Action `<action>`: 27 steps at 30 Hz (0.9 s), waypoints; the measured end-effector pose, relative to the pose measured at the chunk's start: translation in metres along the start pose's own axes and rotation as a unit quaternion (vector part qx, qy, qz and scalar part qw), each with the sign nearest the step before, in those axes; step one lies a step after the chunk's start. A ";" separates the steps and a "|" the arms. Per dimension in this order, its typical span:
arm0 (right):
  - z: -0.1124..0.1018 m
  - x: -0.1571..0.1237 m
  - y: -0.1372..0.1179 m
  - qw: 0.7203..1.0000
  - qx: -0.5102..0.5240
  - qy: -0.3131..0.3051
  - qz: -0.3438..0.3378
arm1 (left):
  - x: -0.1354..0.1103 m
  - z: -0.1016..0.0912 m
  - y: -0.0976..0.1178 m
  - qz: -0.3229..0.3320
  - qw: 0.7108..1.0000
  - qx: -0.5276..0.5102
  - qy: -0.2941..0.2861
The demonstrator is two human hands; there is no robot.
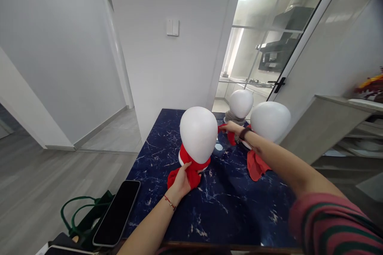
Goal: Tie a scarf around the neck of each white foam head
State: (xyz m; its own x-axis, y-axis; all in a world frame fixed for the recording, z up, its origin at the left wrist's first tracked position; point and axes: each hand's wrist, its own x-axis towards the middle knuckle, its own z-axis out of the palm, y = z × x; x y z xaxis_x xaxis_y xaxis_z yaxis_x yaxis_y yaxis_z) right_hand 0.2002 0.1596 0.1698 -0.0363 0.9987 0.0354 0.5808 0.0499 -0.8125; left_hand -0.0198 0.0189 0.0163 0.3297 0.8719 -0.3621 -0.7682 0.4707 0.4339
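A smooth white mannequin head (198, 133) stands on the table with a red scarf (196, 164) around its neck. At the front of its base, my left hand (182, 178) grips one bunched end of this scarf. Reaching past the head's right side, my right hand (231, 127) pinches a red strip of cloth that appears to be the scarf's other end. Beyond that hand, a second white head (241, 103) wears a grey-brown scarf (234, 117). A third white head (271, 120) is partly hidden by my right forearm, with coral-red cloth (256, 166) hanging below it.
The table (227, 203) has a glossy dark blue marbled top. At its left edge lies a black phone (117, 212), beside a dark bag with green handles (78, 211). A wall with a switch (172, 27) rises behind, and a glass door (263, 40) stands to the right.
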 end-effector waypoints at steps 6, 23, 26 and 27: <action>-0.003 -0.124 0.078 0.974 0.137 -0.152 0.097 | -0.003 0.005 0.002 -0.011 1.000 0.011 -0.013; 0.165 -0.178 0.080 0.897 0.421 -0.134 0.019 | -0.045 0.005 0.030 0.066 0.842 0.530 0.072; 0.165 -0.180 0.085 0.929 0.356 -0.099 -0.021 | -0.049 0.007 0.038 0.097 0.880 0.450 0.115; 0.165 -0.180 0.086 0.935 0.340 -0.093 -0.035 | -0.052 0.008 0.039 0.088 0.909 0.389 0.119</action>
State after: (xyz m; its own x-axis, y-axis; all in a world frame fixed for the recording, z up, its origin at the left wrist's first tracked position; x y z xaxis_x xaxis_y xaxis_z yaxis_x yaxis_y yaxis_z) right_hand 0.1223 -0.0176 -0.0027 -0.2320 0.9713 0.0521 -0.0777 0.0349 -0.9964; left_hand -0.0626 -0.0064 0.0590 0.0389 0.9327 -0.3586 -0.1458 0.3603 0.9214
